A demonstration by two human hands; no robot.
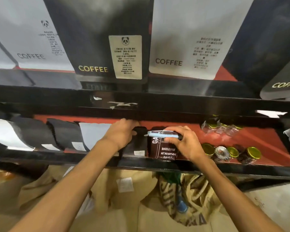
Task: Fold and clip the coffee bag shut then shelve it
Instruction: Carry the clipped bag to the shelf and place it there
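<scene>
Nearest to me, below the shelf, lie tan paper sacks [110, 198] and a burlap sack [189, 198] with dark print, slumped on the floor between my forearms.

Above them is the red-floored shelf [241, 138] with its black front lip. On it, near the front edge, the brown coffee bag [162, 150] stands upright, printed "BAKED.COFFEE" and a net weight. Its top is folded over and a pale blue clip [162, 134] is clamped across the fold. My right hand [182, 143] is closed over the top of that bag, thumb on the near face just under the clip and fingers curled over the clip's right end.

My left hand [122, 133] sits just to the left, curled around the top of a black bag [137, 144] that stands touching the coffee bag's left side. Further left, a row of black and white bags [57, 134] leans along the shelf.

To the right of the coffee bag, well apart from it, gold-lidded jars [231, 152] sit near the front, and clear packets [219, 128] lie toward the back.

Farthest, on the shelf above, big bags marked "COFFEE" [174, 47] stand side by side, alternating white and black.
</scene>
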